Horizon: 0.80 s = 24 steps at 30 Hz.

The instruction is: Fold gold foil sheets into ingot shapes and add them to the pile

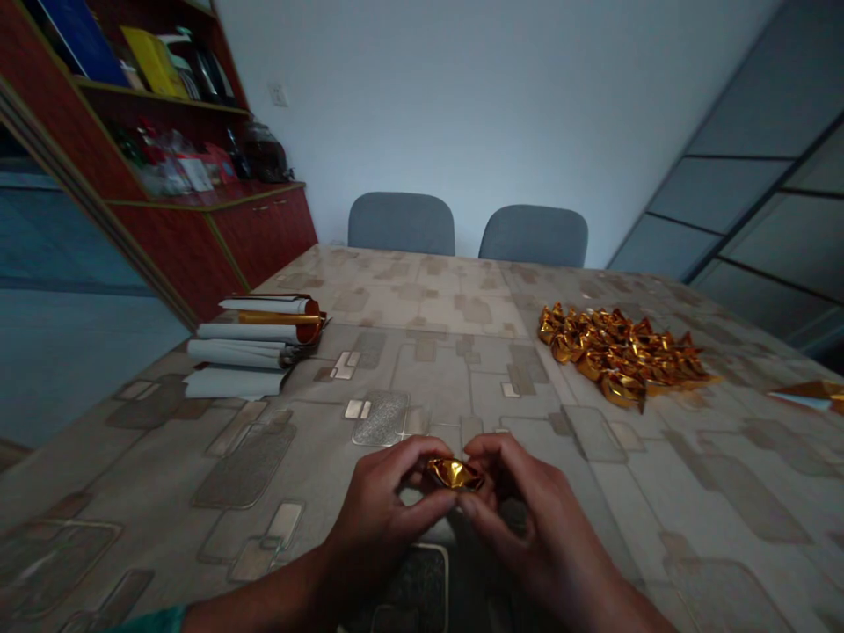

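Observation:
A small folded gold foil paper ingot (456, 474) is held between both hands above the front middle of the table. My left hand (396, 497) grips its left side, thumb underneath at the near edge and fingers curled round behind. From the other side, my right hand (527, 501) closes on it, with its thumb tip beside the left thumb. Some fingertips are hidden behind the foil. Away to the right lies a cluster of several similar gold paper ingots (613, 347), touching one another.
Rolled or folded sheets (243, 352), white outside and gold inside, lie at the left of the table (428, 352). A flat gold piece of paper (808, 393) sits at the right edge. Two grey chairs (401, 221) stand behind; a red-brown cabinet (257, 233) is back left.

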Each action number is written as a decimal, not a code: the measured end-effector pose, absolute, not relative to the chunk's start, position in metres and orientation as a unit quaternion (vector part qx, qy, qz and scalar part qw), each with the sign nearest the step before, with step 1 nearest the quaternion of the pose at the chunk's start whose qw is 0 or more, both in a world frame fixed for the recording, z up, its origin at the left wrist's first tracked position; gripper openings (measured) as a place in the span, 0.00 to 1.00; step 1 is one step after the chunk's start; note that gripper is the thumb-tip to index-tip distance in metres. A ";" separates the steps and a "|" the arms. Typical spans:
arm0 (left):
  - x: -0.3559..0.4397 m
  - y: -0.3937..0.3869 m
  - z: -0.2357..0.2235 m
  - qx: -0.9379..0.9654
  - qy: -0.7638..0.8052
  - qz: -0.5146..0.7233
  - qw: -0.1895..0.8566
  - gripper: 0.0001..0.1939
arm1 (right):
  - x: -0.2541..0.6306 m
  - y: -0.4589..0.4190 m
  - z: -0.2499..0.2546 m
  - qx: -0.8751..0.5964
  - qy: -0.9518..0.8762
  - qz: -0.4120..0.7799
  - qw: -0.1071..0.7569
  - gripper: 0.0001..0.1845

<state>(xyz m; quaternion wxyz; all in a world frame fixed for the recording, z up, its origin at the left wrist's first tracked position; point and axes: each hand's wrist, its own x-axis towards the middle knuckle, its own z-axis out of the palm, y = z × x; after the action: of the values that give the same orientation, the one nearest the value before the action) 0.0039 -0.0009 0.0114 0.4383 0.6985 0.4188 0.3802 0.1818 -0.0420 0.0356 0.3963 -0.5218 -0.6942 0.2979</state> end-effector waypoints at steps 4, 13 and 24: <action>0.001 -0.001 0.013 0.686 0.404 0.367 0.481 0.10 | 0.183 -0.040 0.032 -0.519 -0.680 0.338 0.393 0.04; -0.002 0.000 0.012 0.700 0.395 0.349 0.481 0.09 | 0.188 -0.037 0.026 -0.512 -0.687 0.307 0.415 0.03; 0.001 0.004 -0.003 0.711 0.366 0.324 0.505 0.23 | 0.185 -0.026 0.020 -0.527 -0.655 0.291 0.457 0.05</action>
<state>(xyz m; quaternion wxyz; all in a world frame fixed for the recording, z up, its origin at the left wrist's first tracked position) 0.0008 0.0042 -0.0027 0.5049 0.7113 0.3658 0.3244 0.1855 -0.0260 0.0196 0.4574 -0.5265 -0.6549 0.2909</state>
